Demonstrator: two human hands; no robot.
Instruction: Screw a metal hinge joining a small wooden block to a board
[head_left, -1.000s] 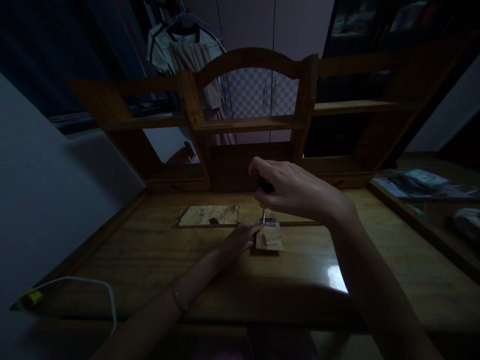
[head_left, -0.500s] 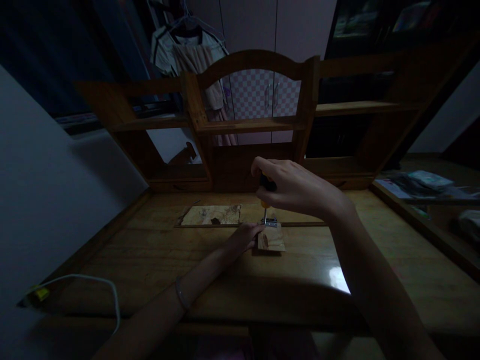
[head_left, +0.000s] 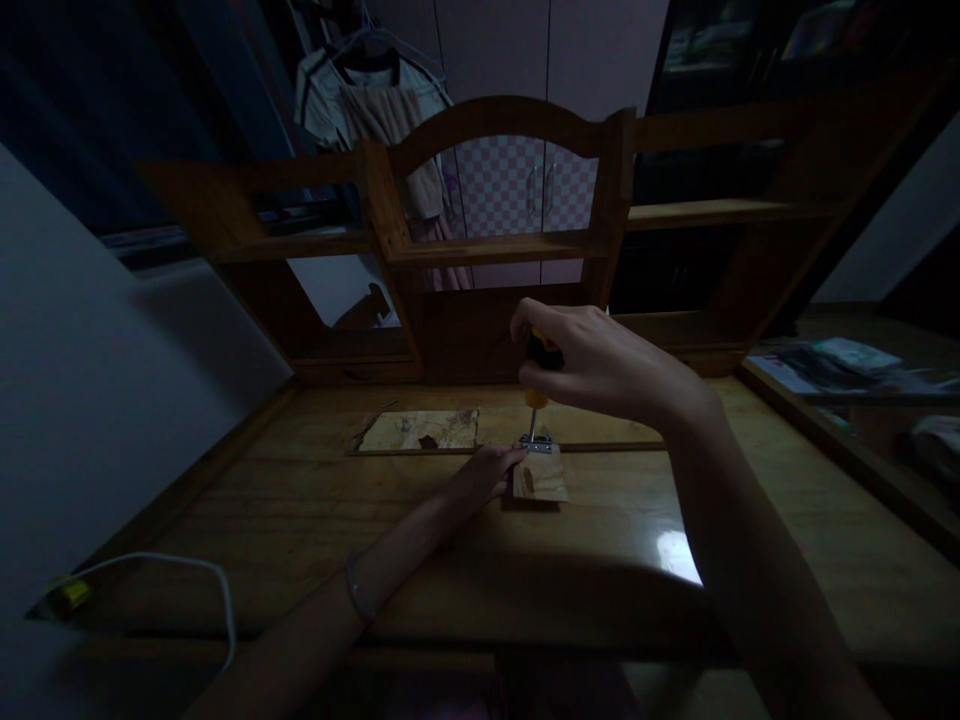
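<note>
My right hand [head_left: 592, 355] is wrapped round the black and yellow handle of a screwdriver [head_left: 535, 398], held almost upright. Its shaft runs down to a small metal hinge [head_left: 537, 443] at the top edge of a small wooden board [head_left: 541, 478]. My left hand [head_left: 491, 470] is closed on the left edge of that board, fingertips beside the hinge. Whether the screwdriver's tip sits in a screw is too small to tell. To the left lies a rough, pale rectangular patch [head_left: 420, 430] in the desktop.
The wooden desk [head_left: 300, 540] carries an open-backed shelf unit [head_left: 495, 250] along its far side. A white cable [head_left: 172, 557] and a yellow object [head_left: 73, 594] are at the left front. Papers and bags [head_left: 840, 365] lie on a surface at the right. Clothes [head_left: 382, 110] hang behind.
My right hand and the screwdriver handle have shifted slightly up and to the right, so the screwdriver leans a little more. My left hand stays on the board.
</note>
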